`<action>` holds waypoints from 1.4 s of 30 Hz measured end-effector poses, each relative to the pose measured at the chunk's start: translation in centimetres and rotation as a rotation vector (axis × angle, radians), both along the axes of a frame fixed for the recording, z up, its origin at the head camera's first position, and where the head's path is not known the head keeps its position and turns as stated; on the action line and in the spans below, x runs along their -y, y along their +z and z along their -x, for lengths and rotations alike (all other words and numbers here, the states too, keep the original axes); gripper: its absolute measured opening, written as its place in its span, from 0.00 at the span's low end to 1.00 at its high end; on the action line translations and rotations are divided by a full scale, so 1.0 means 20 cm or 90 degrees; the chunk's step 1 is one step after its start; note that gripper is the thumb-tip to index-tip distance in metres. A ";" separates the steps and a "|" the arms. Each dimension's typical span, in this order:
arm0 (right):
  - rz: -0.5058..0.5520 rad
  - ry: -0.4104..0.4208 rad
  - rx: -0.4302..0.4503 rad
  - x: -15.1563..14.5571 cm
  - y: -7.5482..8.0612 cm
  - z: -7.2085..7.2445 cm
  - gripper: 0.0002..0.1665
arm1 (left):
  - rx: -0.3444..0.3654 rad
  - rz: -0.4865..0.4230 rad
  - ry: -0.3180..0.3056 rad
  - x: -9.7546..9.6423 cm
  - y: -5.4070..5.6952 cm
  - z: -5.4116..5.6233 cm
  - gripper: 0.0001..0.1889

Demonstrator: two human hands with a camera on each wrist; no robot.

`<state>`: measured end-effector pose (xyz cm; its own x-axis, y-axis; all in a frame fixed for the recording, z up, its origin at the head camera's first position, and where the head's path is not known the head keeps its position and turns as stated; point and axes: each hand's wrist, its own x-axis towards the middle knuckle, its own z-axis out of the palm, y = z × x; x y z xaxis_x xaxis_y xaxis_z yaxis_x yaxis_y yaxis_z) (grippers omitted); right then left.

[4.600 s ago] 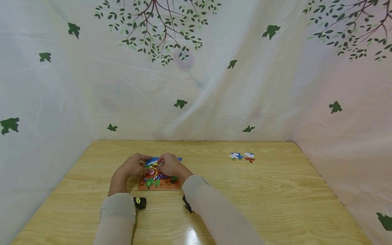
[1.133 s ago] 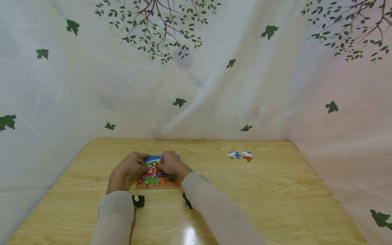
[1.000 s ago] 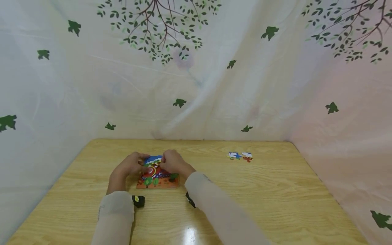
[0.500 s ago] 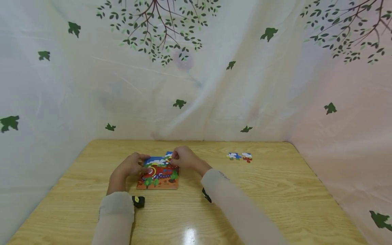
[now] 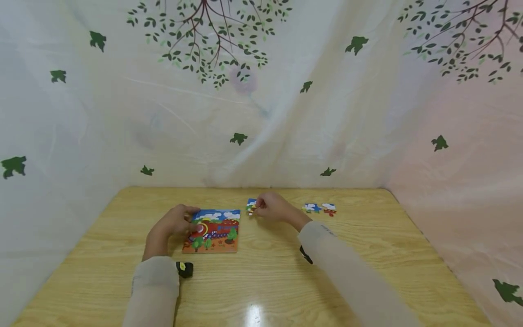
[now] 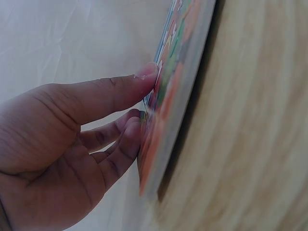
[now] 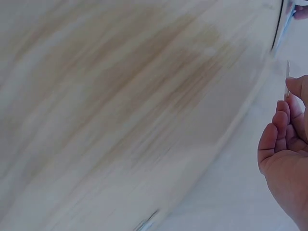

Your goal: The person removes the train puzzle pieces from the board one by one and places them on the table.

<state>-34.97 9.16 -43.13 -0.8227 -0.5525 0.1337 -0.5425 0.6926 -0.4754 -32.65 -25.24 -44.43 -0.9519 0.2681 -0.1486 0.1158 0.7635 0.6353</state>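
Observation:
A square jigsaw puzzle, with a red train, trees and a cloudy sky, lies on the wooden table at left of centre. My left hand holds its left side. In the left wrist view the thumb presses on the picture face and the other fingertips are at the edge of the puzzle. To the right of the puzzle, my right hand pinches a small blue and white puzzle piece between thumb and fingers. The right wrist view shows that piece edge-on above the fingertips.
Two loose puzzle pieces, a blue and white one and a white and red one, lie close together at the back right of the table. A pale curtain with leaf prints hangs behind the table and at both sides.
My right hand has lifted the puzzle piece off the puzzle's upper right part and carried it rightward. The left hand stays at the puzzle's left side.

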 end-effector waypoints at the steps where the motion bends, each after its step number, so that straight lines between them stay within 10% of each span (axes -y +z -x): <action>1: -0.001 0.004 -0.005 -0.03 0.00 0.00 0.07 | -0.002 0.001 -0.001 0.00 0.00 0.00 0.34; 23: -0.016 -0.043 -0.006 -0.53 -0.06 0.01 0.05 | -0.022 0.008 -0.007 0.00 0.01 -0.02 0.33; 42: -0.046 -0.018 -0.018 -0.65 -0.07 0.02 0.03 | -0.010 0.013 0.003 -0.01 0.03 -0.04 0.32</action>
<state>-35.46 22.09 -44.49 -0.8349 -0.5378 0.1176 -0.5342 0.7400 -0.4088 -31.94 -24.95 -43.84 -0.9554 0.2605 -0.1394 0.1218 0.7771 0.6174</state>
